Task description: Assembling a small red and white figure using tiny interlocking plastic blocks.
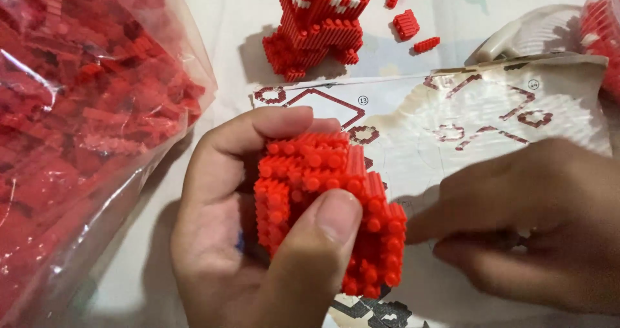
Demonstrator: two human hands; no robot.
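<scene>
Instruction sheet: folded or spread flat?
Spread, not quite flat. The instruction sheet lies opened on the table with diagrams up; its top edge lifts slightly, and the right hand rests on it.

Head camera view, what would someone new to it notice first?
First, the red block assembly at centre, gripped in the left hand, with the right hand beside it over the instruction sheet. Next, the clear bag of loose red bricks fills the left side. A red and white brick figure stands at the top.
</scene>
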